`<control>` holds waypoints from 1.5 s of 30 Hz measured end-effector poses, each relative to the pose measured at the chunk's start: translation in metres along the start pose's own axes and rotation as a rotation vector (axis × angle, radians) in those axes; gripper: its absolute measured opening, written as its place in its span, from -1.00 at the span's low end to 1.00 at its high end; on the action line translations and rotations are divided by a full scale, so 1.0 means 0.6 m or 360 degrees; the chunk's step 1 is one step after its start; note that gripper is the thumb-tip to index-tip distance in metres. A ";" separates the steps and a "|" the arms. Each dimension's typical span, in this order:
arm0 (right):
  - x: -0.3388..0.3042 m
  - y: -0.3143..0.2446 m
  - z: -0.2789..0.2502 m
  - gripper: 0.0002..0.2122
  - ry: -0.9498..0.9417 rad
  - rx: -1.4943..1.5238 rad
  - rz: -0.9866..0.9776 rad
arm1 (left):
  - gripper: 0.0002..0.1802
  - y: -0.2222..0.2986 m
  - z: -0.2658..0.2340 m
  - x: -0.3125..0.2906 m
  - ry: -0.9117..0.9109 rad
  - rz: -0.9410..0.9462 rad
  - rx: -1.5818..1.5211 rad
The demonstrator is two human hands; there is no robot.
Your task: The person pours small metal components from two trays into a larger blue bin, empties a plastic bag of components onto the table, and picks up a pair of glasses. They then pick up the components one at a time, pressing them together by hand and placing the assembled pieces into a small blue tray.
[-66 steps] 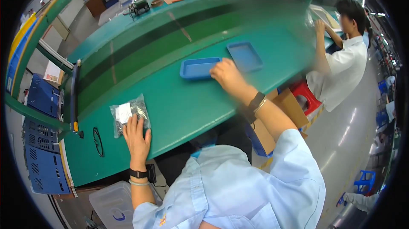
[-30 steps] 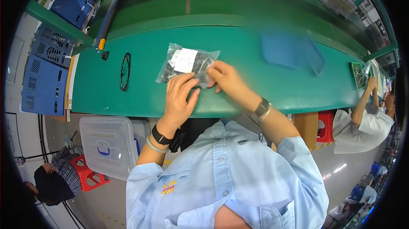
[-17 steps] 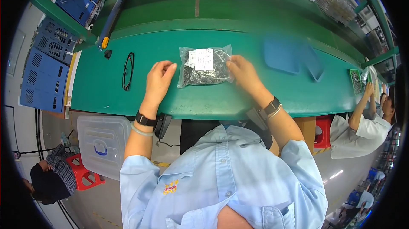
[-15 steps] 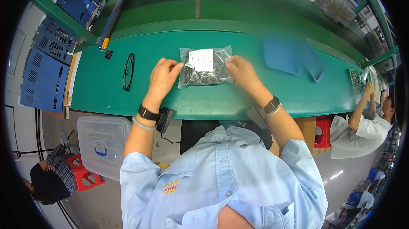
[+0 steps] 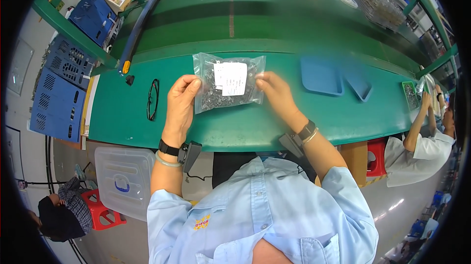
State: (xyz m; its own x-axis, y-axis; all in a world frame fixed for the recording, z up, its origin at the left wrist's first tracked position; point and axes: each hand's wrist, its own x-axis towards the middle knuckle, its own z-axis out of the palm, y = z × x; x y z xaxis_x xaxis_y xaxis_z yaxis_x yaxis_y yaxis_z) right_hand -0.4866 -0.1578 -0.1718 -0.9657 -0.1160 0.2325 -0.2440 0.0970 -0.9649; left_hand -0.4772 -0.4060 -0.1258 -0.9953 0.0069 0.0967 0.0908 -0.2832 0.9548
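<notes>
Left hand (image 5: 180,103) at nine o'clock and right hand (image 5: 278,94) at three pinch the clear bag (image 5: 226,100) by its edges; uneven pulling could tear it.

Green-topped bench (image 5: 230,134) before me, its edges bowed in my view; darker green strip (image 5: 181,23) runs beyond it. Green metal post (image 5: 73,33) slants to my left, pale wall (image 5: 35,43) behind. Below, I note grey floor (image 5: 397,215) with bright light streaks, red stool (image 5: 100,212) left, another red stool (image 5: 376,158) right.
</notes>
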 end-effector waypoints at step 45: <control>-0.016 -0.020 0.033 -0.84 -0.0097 -0.1374 -0.0355 | -0.75 -0.068 0.081 0.004 -0.0459 0.1021 0.1925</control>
State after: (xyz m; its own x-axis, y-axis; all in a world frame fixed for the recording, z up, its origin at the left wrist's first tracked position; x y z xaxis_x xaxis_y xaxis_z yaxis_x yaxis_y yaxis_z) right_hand -0.4729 -0.1776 -0.1649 -0.8874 -0.2708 0.3730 -0.4312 0.7737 -0.4642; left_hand -0.4818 -0.3477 -0.1508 -0.7411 0.4293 0.5162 0.6417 0.6792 0.3563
